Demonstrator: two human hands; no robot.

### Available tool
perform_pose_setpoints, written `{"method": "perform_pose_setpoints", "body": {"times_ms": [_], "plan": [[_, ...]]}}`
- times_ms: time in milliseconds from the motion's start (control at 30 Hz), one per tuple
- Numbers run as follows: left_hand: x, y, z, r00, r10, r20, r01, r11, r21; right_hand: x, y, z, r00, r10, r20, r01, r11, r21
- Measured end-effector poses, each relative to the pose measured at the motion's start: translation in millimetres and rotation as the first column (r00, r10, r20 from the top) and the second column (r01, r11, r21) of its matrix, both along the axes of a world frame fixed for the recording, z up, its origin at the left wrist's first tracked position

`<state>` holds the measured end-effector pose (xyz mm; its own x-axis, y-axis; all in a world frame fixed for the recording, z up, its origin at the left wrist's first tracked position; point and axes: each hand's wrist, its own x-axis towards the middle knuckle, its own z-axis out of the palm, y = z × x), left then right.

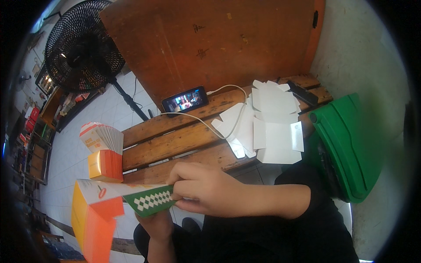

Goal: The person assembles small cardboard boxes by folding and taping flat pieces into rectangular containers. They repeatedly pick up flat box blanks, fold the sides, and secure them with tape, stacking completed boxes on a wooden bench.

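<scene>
My right hand [193,188] is closed, its thumb and fingers pinching the end of a green panel with white diamonds. That panel seems to be part of a partly folded cardboard carton [94,223], orange, yellow and white, stretching out to the left. From below, my left hand [155,222] reaches up behind the green panel and touches or nearly touches it; its fingers are hidden. Just beyond the carton, at the bench's left end, a fanned stack of flat white-and-orange cartons [101,136] stands behind a yellow-and-orange block of cartons [105,165].
Unfolded white box blanks [278,127] lie on the right part of the slatted wooden bench [175,136]. A lit phone [185,101] with a white cable leans against a brown board [210,44]. A green lidded bin [346,144] stands right, a black fan [83,48] far left.
</scene>
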<state>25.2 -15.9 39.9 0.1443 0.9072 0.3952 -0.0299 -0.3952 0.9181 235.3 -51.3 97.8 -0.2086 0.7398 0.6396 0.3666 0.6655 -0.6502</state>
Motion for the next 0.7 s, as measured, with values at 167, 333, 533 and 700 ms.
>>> {"method": "perform_pose_setpoints", "body": {"times_ms": [167, 333, 533, 700], "plan": [[5, 0, 6, 0.976, -0.054, 0.211, 0.086, 0.986, -0.142, -8, 5, -8, 0.996, -0.025, -0.082, 0.032, 0.996, 0.083], [15, -6, 8, 0.870, -0.182, 0.458, 0.268, 0.954, -0.131, -12, 7, -12, 0.993, -0.074, -0.089, 0.079, 0.995, 0.057], [5, -2, 5, 0.890, -0.191, 0.415, 0.307, 0.922, -0.234, -7, 7, -11, 0.996, -0.022, -0.084, 0.020, 0.999, -0.026], [7, 2, 2, 0.932, -0.182, 0.314, 0.266, 0.930, -0.252, -19, 2, -17, 0.994, 0.067, -0.087, -0.068, 0.998, -0.008]]}}
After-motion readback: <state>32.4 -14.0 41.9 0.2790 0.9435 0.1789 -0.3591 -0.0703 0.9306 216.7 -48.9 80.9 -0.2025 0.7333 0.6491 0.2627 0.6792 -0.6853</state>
